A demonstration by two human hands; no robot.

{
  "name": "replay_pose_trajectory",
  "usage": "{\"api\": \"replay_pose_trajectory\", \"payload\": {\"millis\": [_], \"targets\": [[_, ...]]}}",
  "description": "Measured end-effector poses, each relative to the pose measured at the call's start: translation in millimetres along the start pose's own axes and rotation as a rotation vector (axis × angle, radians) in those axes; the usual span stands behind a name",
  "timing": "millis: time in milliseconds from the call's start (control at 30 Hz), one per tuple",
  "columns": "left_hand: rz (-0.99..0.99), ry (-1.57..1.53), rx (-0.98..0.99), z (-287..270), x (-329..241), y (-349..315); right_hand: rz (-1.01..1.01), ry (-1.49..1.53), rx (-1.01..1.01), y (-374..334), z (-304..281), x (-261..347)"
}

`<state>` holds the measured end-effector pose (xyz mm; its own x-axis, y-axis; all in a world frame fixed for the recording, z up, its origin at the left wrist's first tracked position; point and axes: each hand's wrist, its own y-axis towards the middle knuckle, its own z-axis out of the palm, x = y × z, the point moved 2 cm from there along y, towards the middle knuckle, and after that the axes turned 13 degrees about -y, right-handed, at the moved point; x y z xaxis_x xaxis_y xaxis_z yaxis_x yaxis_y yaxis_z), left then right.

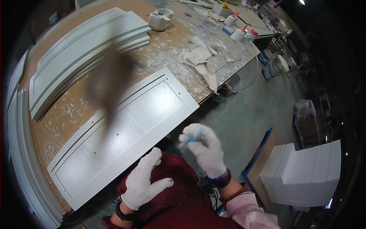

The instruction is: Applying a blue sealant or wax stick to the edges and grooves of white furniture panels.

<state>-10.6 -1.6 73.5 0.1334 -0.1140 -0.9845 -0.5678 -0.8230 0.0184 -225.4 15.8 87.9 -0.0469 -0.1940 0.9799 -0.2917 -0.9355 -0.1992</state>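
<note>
My left hand (pixel 143 183), in a white knit glove, is raised just off the near edge of a white panel. Its thumb stands apart from the fingers and nothing is in it. To the right, beyond the table edge, my gloved right hand (pixel 207 150) pinches a small blue piece (pixel 195 136) between thumb and fingers; motion blur hides its exact kind. The white panel (pixel 126 129), arched along its far side and dotted with small dark holes, lies flat on the table, nearest to both hands. A blurred brown shape (pixel 110 76) close to the camera covers part of it.
Stacked white panels (pixel 87 49) lie at the far left, with more (pixel 30 152) along the left edge. A cloth (pixel 202 65), a wrapped tub (pixel 160 19) and red-capped bottles (pixel 238 34) sit on the paint-spattered table (pixel 175 45). Buckets (pixel 274 66) and a white stack (pixel 301 171) stand right.
</note>
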Motion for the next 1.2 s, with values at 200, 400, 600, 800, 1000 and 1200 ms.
{"api": "replay_pose_trajectory", "payload": {"millis": [200, 400, 600, 800, 1000, 1200], "targets": [[0.215, 0.674, -0.322, -16, 3, 3, -0.409, -1.108, -0.216, 53, -94, -9], [0.036, 0.863, -0.406, -17, 18, 13, -0.516, -1.128, -0.125, 87, -91, 11], [0.053, 0.863, -0.413, -14, 20, 17, -0.597, -1.154, -0.072, 105, -85, 11], [0.003, 0.887, -0.417, -13, 20, 18, -0.575, -1.204, -0.001, 111, -88, 16], [0.008, 0.902, -0.409, -14, 22, 17, -0.514, -1.141, -0.028, 108, -87, 17], [-0.011, 0.926, -0.406, -13, 23, 18, -0.422, -1.341, 0.067, 105, -88, 9]]}}
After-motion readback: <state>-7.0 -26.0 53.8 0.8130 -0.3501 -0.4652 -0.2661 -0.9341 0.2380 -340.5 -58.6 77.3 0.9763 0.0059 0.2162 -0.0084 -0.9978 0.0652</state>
